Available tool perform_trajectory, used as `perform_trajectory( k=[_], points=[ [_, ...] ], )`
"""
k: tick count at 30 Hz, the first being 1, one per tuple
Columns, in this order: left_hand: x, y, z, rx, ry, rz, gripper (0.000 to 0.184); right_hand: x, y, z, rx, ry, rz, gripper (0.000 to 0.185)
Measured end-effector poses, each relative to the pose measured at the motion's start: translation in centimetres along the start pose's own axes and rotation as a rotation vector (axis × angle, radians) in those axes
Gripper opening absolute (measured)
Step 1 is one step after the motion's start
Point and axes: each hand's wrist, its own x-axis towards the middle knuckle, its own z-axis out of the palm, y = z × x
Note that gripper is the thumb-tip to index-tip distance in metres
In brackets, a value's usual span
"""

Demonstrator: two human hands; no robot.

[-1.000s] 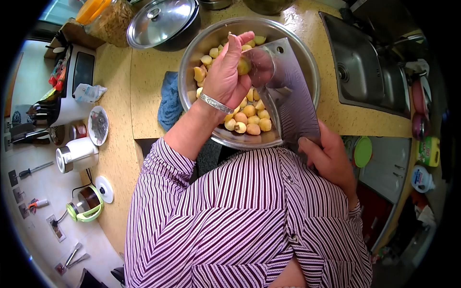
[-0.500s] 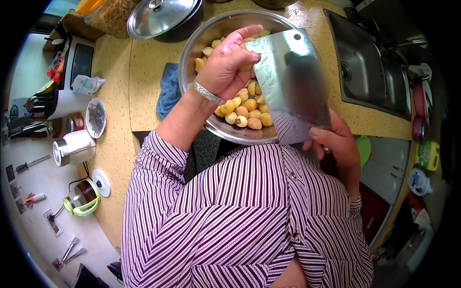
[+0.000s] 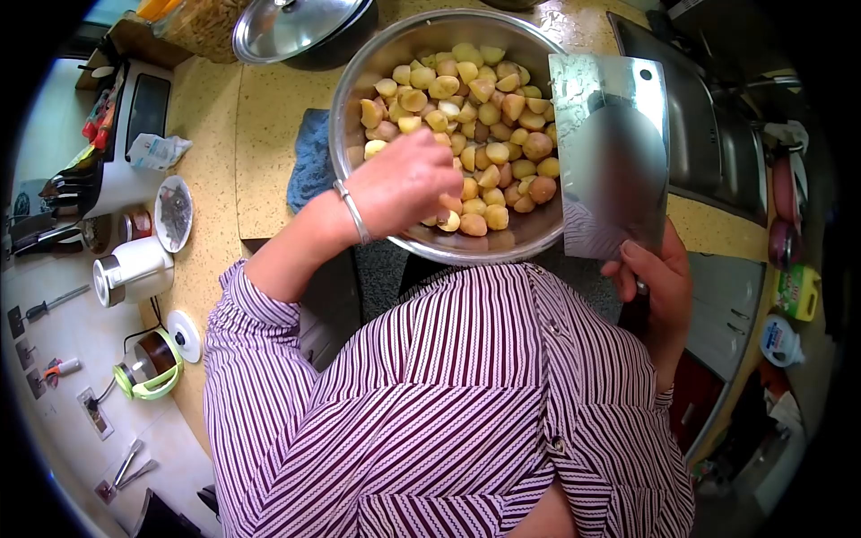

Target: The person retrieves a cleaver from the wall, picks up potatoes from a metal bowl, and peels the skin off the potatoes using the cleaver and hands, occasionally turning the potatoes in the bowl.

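A wide steel bowl (image 3: 345, 134) holds many small potatoes (image 3: 489, 130), some whole and some cut, with pale yellow flesh and tan skins. My left hand (image 3: 408, 184), a silver bangle at its wrist, reaches over the bowl's near left side. Its fingers curl down and close on a small potato (image 3: 448, 221) by the near rim, partly hidden under them. In my right hand (image 3: 659, 273) is the handle of a cleaver (image 3: 583, 108). The broad shiny blade stands up at the bowl's right side, overlapping its rim in view.
A blue cloth (image 3: 309, 166) lies left of the bowl, and a lidded pot (image 3: 300, 31) stands behind it. The sink (image 3: 708, 134) is at the right. A white plate (image 3: 173, 215), a white kettle (image 3: 134, 272) and a glass pot (image 3: 152, 363) line the left.
My left hand has left the cleaver blade and dropped to the potatoes at the bowl's near left. My right hand has shifted the cleaver rightward, uncovering more of the bowl.
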Motion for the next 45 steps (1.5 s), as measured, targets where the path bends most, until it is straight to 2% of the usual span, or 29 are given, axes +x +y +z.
perform_trajectory(
  k=[3, 4, 9, 11, 24, 26, 31, 34, 35, 39, 41, 42, 43, 45],
  points=[
    [-0.7, 0.8, 0.5, 0.044, -0.068, -0.008, 0.026, -0.1, 0.3, -0.2, 0.002, -0.007, 0.000, 0.044],
    [-0.7, 0.5, 0.7, 0.026, -0.017, 0.026, 0.026, -0.2, 0.3, -0.2, 0.001, -0.011, 0.009, 0.044],
    [-0.4, 0.5, 1.1, 0.056, -0.030, 0.024, 0.024, -0.1, 0.7, -0.3, -0.007, -0.020, 0.034, 0.049],
    [-0.4, 0.4, 1.2, 0.053, -0.041, 0.029, 0.023, -0.1, 1.1, -0.4, 0.021, -0.030, -0.009, 0.041],
    [0.1, 0.2, 1.3, -0.048, -0.026, 0.084, 0.014, -0.6, 0.6, -0.7, -0.033, -0.022, -0.021, 0.043],
    [0.5, 0.4, 0.2, -0.103, -0.033, 0.071, 0.013, -1.4, 0.2, -0.5, 0.015, 0.105, -0.006, 0.047],
    [3.2, 2.8, -5.8, -0.657, 0.243, -0.037, 0.019, -3.7, -0.5, -3.0, 0.061, 0.258, -0.082, 0.049],
    [7.6, 4.2, -8.3, -0.646, 0.484, 0.185, 0.019, -5.3, -0.1, -4.7, 0.123, 0.386, -0.123, 0.051],
    [8.3, 4.1, -10.3, -0.485, 0.539, 0.276, 0.018, -6.2, -0.8, -3.6, 0.146, 0.465, -0.147, 0.052],
    [18.5, 7.3, -11.7, -0.252, 0.813, 0.524, 0.015, -8.2, 1.1, -8.0, 0.174, 0.507, -0.179, 0.053],
    [24.7, 9.0, -10.3, -0.325, 0.982, 0.635, 0.013, -9.0, 1.7, -9.9, 0.212, 0.561, -0.191, 0.052],
    [26.9, 8.7, -8.3, -0.432, 1.027, 0.624, 0.013, -9.2, 2.9, -9.2, 0.221, 0.579, -0.197, 0.052],
    [27.9, 9.2, -7.0, -0.317, 0.681, 0.249, 0.021, -9.5, 3.4, -9.8, 0.205, 0.563, -0.202, 0.051],
    [36.8, 5.6, 0.8, 0.076, 0.348, 0.398, 0.046, -10.0, 3.8, -10.9, 0.194, 0.552, -0.187, 0.049]
  ],
)
